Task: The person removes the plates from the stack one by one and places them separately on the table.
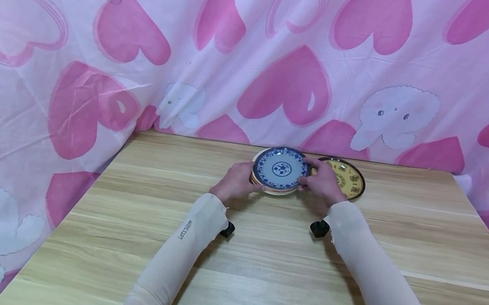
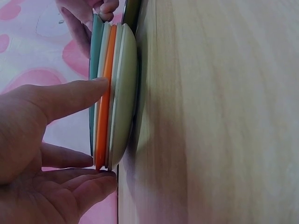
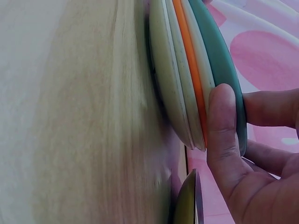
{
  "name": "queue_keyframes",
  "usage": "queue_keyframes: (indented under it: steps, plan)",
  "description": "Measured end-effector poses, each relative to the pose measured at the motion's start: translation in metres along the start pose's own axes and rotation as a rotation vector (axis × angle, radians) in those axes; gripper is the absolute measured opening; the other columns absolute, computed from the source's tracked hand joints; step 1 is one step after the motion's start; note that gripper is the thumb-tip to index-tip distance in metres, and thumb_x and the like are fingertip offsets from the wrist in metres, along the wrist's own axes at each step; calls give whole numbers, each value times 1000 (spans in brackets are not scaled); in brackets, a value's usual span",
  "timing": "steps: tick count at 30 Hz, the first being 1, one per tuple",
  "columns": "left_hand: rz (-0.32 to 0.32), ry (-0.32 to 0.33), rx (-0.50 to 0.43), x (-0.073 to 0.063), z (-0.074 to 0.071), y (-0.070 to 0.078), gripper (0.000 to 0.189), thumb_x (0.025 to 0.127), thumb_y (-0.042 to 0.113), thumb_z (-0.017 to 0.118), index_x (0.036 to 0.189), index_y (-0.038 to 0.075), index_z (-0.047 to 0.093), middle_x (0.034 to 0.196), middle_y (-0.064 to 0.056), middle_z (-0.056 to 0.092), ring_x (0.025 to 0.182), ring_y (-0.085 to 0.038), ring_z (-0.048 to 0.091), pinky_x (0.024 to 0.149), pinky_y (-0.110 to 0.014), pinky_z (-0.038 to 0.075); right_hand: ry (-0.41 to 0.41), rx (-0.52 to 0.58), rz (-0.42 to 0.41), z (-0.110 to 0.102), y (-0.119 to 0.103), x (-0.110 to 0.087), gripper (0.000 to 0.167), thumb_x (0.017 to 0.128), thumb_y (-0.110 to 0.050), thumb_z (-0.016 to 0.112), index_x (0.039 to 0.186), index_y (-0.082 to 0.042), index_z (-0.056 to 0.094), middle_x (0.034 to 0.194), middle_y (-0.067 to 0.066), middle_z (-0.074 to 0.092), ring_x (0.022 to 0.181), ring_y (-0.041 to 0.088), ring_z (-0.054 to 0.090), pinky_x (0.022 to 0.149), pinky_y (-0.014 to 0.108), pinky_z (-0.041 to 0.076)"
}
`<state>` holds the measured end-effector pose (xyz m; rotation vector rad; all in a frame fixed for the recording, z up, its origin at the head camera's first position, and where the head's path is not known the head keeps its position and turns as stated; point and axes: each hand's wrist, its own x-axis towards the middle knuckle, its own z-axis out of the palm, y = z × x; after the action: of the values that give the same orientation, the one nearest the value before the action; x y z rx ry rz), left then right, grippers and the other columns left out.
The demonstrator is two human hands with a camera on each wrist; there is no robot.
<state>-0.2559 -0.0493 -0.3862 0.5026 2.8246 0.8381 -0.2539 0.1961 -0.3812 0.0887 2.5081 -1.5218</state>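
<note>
A blue-and-white patterned plate [image 1: 281, 168] tops a stack of plates near the table's back edge; its underside is teal in both wrist views. Below it the rims run cream, orange [image 2: 105, 100] and cream again, with a rounded pale plate [image 2: 125, 88] lowest. My left hand [image 1: 238, 180] holds the stack's left side, thumb against the orange rim and fingers round the far edge. On the right, my right hand [image 1: 323, 180] pinches the top plate, thumb [image 3: 223, 114] at its near rim and fingers beyond it. The top plate's right side tilts slightly up off the stack.
A yellow plate [image 1: 349, 179] with a dark rim and dark markings lies just right of the stack, partly behind my right hand. The wooden table [image 1: 250, 272] ends at a pink curtain [image 1: 287, 82] printed with hearts, which also hangs along the left.
</note>
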Motion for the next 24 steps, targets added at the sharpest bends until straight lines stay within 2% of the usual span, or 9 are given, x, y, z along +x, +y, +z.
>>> queue_keyframes:
  steps: [5,9,15,24]
  plan:
    - [-4,-3,7,0,1,1,70,84,34,82,142,8,53,138,-10,63,132,-27,56,117,-41,42,-1,1,-1,-1,2,1,75,90,2,65,157,-10,33,152,28,42,66,12,69,65,29,60]
    - [-11,-6,4,2,1,0,71,84,34,81,143,9,52,139,-9,62,132,-26,55,117,-41,42,-1,5,-1,-3,2,0,74,91,2,65,157,-11,33,152,28,42,66,13,69,63,29,59]
    - [-8,-6,7,2,2,0,71,85,34,81,145,10,51,140,-9,62,132,-26,55,117,-40,42,-6,7,5,-4,2,0,74,92,2,64,157,-12,33,156,28,36,68,13,69,67,29,61]
    - [6,7,25,2,2,-1,67,84,34,82,139,9,55,136,-9,64,129,-27,57,115,-41,44,-3,68,-9,-6,0,-1,73,91,5,62,157,-11,33,161,22,33,67,13,67,75,33,63]
